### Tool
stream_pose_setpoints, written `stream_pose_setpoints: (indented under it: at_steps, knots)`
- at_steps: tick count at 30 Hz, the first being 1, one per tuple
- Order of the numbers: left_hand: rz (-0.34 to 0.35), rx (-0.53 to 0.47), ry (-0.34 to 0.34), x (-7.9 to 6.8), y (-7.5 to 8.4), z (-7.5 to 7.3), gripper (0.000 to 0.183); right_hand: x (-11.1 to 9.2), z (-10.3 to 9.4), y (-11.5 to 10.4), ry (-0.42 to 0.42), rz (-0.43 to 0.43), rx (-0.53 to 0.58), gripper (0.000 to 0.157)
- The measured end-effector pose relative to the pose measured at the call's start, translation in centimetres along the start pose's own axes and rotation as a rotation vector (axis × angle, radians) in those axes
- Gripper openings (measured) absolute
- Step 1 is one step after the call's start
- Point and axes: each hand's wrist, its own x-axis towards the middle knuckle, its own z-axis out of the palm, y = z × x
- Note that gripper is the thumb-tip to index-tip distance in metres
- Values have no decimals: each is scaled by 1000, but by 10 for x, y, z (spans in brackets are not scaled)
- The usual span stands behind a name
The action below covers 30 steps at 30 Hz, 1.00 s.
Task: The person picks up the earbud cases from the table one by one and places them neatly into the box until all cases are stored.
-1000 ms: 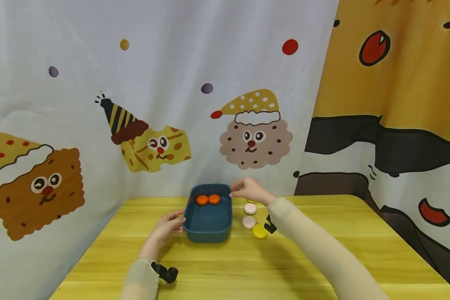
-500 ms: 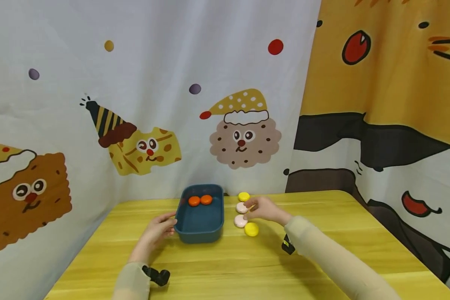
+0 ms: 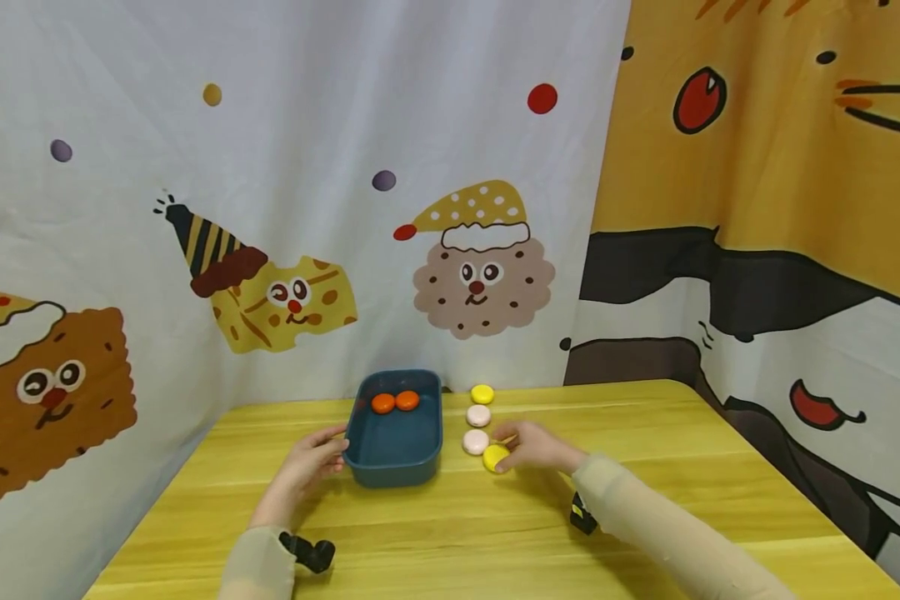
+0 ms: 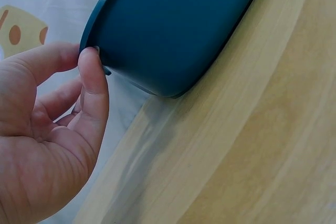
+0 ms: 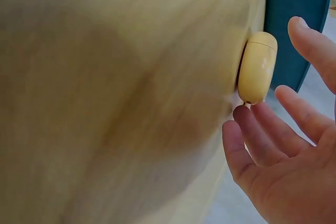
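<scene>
At the left side of a dark blue rectangular bin (image 3: 393,475), my left hand (image 3: 311,460) pinches the rim between thumb and finger, as the left wrist view shows. Two glossy orange round pieces (image 3: 395,402) lie inside toward the back. My right hand (image 3: 534,447) is over the table with its fingers spread at the nearest yellow round piece (image 5: 257,67), which is thick, smooth and seamed near one face. Its fingertips come right to the edge of this piece, while the thumb (image 5: 313,45) stands apart. Two pale pink round pieces (image 3: 478,415) and another yellow one (image 3: 482,394) line up behind.
The wood-patterned table (image 3: 420,542) ends at a white curtain (image 3: 307,125) printed with cartoon food figures. A dark and yellow printed hanging (image 3: 645,267) closes off the right side. Each wrist wears a small black device (image 3: 307,552).
My right hand has left the bin's far right rim and come nearer, past the pink pieces to the near yellow one. The left hand stays at the bin's rim. The head view has turned slightly right.
</scene>
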Motion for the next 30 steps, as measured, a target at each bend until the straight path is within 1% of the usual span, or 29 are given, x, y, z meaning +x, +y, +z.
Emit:
stream_pose_setpoints:
  at_steps: [5,10,17,20,25,30]
  knots:
    - [-4,-24,2,-2,0,1,51,2,5,3,-12,-33,-12,50]
    - [-3,-44,5,-2,0,2,52,3,8,6,-6,-40,-61,50]
    - [3,-30,2,-2,1,3,53,3,11,8,14,-31,-131,52]
    - [-5,-21,11,-2,1,3,52,3,11,7,17,-27,-155,53]
    - [-11,16,27,-1,3,3,49,3,10,4,21,-29,-177,52]
    - [-15,20,36,-1,4,3,49,3,10,5,31,-43,-196,50]
